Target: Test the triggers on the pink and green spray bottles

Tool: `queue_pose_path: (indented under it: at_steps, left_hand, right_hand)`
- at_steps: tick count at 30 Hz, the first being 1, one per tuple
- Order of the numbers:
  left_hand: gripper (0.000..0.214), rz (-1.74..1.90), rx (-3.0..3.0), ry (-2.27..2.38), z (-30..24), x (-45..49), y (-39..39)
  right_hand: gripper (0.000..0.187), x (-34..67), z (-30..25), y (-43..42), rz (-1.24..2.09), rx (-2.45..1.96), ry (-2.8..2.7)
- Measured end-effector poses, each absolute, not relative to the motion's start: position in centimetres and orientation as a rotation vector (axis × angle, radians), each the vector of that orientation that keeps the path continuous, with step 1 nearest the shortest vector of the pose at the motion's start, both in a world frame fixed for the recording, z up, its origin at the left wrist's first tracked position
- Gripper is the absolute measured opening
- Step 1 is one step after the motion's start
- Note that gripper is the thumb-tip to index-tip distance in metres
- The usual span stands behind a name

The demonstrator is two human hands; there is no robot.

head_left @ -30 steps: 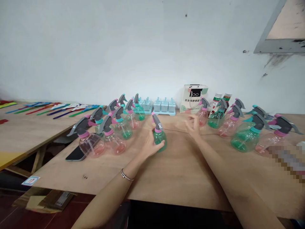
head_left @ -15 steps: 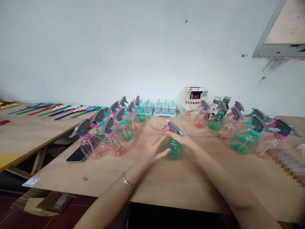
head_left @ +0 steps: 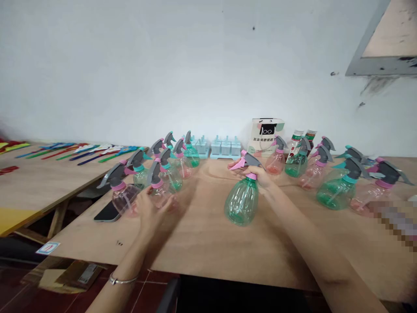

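Note:
In my right hand (head_left: pixel 260 176) is a clear green spray bottle (head_left: pixel 241 202) with a pink collar and a grey-and-pink trigger head. My fingers close round its neck and head, and the bottle leans slightly. My left hand (head_left: pixel 150 211) curves round the body of a clear pink spray bottle (head_left: pixel 163 195), thumb on the right side, fingers on the left. Its grey head rises above the hand. Left of that hand, another pink spray bottle (head_left: pixel 125 200) stands by a black phone (head_left: pixel 107 211). More green and pink spray bottles (head_left: pixel 140 176) are grouped behind.
Several spray bottles (head_left: pixel 337 191) stand at the right. Along the wall are light-blue popsicle moulds (head_left: pixel 225 148), a paper bag (head_left: pixel 263 139) and two labelled drink bottles (head_left: pixel 295 141). Colourful long-handled items (head_left: pixel 87 150) lie on the left table. A blurred patch (head_left: pixel 395 221) covers the right edge.
My left hand has moved left, from beside the green spray bottle to the pink one, which has shifted slightly right. My right hand has brought the green bottle nearer and a little right.

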State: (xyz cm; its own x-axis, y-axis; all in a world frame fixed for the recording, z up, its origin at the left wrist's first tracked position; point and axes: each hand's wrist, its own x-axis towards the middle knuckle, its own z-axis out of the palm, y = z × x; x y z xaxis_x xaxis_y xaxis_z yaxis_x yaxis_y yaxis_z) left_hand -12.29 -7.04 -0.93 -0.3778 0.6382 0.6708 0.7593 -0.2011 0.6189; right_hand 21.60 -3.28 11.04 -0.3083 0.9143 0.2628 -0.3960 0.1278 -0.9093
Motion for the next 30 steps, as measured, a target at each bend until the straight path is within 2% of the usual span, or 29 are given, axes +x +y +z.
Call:
queue_pose_path:
  at_steps: [6,12,20,26,30]
  left_hand:
    - [0.065,-1.543,-2.095,-1.816,0.4,-5.2,-7.0]
    - [0.069,-1.736,-2.476,-1.647,0.8,0.4,-2.8]
    - [0.073,-1.843,-2.453,-1.565,-0.7,0.7,-1.9]
    - [0.079,-1.811,-2.485,-1.558,-0.3,0.5,-2.1]
    - [0.078,-1.794,-2.503,-1.534,-0.4,0.4,-2.1]
  right_hand:
    - [0.041,21.7,11.3,-3.6,1.525,-0.539,-1.260]
    - [0.040,21.4,11.8,-4.1,1.509,-0.520,-1.296]
    - [0.018,21.0,11.1,-3.7,1.430,-0.539,-1.259]
    - [0.022,20.6,11.3,-4.3,1.437,-0.569,-1.350]
    - [0.016,20.5,11.1,-4.2,1.397,-0.576,-1.319]
